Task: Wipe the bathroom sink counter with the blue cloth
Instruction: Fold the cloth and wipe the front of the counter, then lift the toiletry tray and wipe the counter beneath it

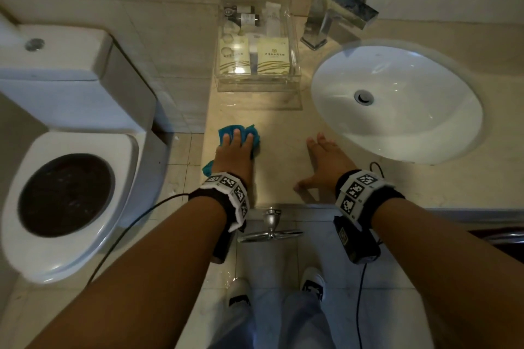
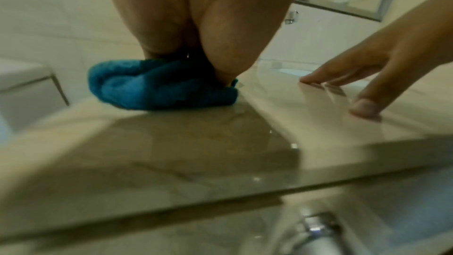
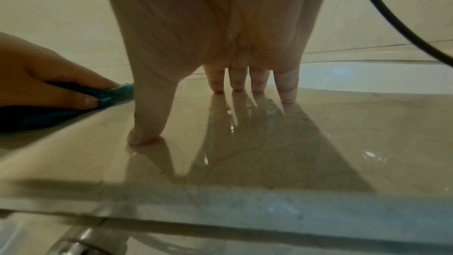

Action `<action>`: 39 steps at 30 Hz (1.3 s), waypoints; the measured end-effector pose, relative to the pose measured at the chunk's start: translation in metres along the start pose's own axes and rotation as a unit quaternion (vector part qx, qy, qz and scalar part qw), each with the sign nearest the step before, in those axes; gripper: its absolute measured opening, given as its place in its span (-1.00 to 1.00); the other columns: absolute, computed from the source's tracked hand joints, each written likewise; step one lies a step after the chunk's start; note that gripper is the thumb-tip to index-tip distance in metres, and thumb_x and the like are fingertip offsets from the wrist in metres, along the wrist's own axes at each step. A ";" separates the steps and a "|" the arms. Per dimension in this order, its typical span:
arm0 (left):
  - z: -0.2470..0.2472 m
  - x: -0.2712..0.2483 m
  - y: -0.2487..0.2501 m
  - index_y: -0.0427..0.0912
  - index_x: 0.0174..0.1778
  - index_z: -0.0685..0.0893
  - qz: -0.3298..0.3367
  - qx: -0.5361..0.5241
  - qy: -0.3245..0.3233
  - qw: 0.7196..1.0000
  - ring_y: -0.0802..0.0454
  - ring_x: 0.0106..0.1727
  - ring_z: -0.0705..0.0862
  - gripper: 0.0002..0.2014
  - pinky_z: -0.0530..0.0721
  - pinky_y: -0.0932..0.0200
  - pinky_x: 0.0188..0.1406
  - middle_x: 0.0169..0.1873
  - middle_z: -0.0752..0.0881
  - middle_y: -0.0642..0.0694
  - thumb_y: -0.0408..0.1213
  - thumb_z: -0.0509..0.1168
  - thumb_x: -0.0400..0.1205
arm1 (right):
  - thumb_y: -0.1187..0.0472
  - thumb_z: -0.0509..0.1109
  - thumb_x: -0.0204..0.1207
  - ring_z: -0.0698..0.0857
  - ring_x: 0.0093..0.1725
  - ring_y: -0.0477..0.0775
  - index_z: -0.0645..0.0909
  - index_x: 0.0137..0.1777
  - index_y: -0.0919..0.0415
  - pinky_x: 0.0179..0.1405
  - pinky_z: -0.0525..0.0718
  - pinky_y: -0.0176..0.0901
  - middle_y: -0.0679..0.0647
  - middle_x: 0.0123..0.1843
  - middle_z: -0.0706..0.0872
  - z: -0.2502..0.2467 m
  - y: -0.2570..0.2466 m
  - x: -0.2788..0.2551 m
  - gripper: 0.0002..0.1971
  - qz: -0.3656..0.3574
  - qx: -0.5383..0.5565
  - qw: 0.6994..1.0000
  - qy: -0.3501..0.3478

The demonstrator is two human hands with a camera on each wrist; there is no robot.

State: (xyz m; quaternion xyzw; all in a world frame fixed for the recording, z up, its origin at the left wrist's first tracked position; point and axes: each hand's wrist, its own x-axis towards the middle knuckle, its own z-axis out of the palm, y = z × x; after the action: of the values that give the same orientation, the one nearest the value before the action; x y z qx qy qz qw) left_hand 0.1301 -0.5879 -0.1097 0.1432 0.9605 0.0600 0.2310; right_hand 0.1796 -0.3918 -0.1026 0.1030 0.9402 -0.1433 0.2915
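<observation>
Closest to the head cam are the two bare forearms, each with a marker-covered wrist band, reaching out over the beige counter [image 1: 280,133]. From up there you get the whole layout: toilet [image 1: 68,193] off to the left, white sink basin [image 1: 397,105] on the right with the chrome faucet [image 1: 337,15] behind it, and a clear tray of toiletries [image 1: 256,45] against the wall. None of that really shows in the wrist views, but they give you the contact up close. The left wrist cam shows the left hand [image 1: 235,156] pressing down on the bunched-up blue cloth [image 2: 159,84], which sits near the counter's left edge, and the right wrist cam catches its fingers lying across the top of the fabric, pretty straight, more a flat press than a clench. The right hand [image 3: 220,36] is spread wide, holding nothing, with fingertips [image 3: 237,84] and thumb planted on the glossy stone just beside the basin rim, reflections visible underneath. A metal towel bar [image 1: 270,231] sticks out below the counter front.
</observation>
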 end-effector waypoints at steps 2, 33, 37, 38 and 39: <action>0.004 -0.001 0.016 -0.08 0.68 -0.07 0.034 0.020 -0.020 0.999 -0.28 0.66 -0.11 -0.43 0.04 -0.11 0.63 0.67 -0.14 -0.23 -0.34 -0.02 0.76 | -0.25 0.55 0.18 -0.16 0.66 0.18 -0.22 0.63 0.02 0.63 0.06 0.21 0.03 0.68 -0.25 0.001 0.000 0.000 0.22 0.000 0.003 1.000 0.007; -0.107 -0.055 0.078 -0.09 0.24 0.61 0.082 -0.076 0.122 0.986 -0.17 0.10 0.66 -0.71 0.63 0.00 0.10 0.10 0.69 -0.18 -0.23 0.29 0.59 | 0.05 0.47 0.43 0.59 0.29 0.11 0.24 0.54 -0.03 0.28 0.51 -0.11 0.12 0.42 0.53 -0.099 -0.012 -0.061 -0.29 -0.145 0.185 0.972 0.020; -0.139 -0.056 0.114 -0.11 0.14 0.63 0.141 -0.121 0.188 0.964 -0.14 0.01 0.68 -0.79 0.64 0.01 0.01 0.00 0.71 -0.16 -0.32 0.25 0.61 | 0.03 0.46 0.44 0.53 0.37 0.11 0.28 0.52 0.06 0.20 0.40 -0.22 0.12 0.47 0.50 -0.130 -0.007 -0.076 -0.32 -0.167 0.142 0.976 0.008; -0.144 -0.055 0.121 -0.12 0.13 0.63 0.151 -0.131 0.199 0.959 -0.14 0.00 0.67 -0.81 0.64 0.01 0.01 -0.01 0.71 -0.17 -0.33 0.22 0.62 | 0.03 0.46 0.44 0.53 0.37 0.10 0.30 0.51 0.07 0.19 0.40 -0.23 0.10 0.46 0.51 -0.136 -0.003 -0.079 -0.34 -0.169 0.135 0.976 0.009; -0.149 -0.055 0.127 -0.12 0.12 0.63 0.158 -0.145 0.208 0.954 -0.14 -0.01 0.67 -0.81 0.64 0.01 0.01 -0.02 0.71 -0.17 -0.33 0.20 0.64 | 0.03 0.47 0.44 0.54 0.36 0.09 0.33 0.48 0.06 0.20 0.41 -0.23 0.09 0.45 0.53 -0.142 0.001 -0.080 -0.36 -0.168 0.146 0.975 0.013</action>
State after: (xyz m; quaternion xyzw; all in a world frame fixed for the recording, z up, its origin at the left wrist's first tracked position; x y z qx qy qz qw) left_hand 0.1400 -0.4909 0.0685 0.2421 0.9335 0.2627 0.0314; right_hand 0.1715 -0.3526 0.0551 -0.0128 0.9167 -0.3243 0.2329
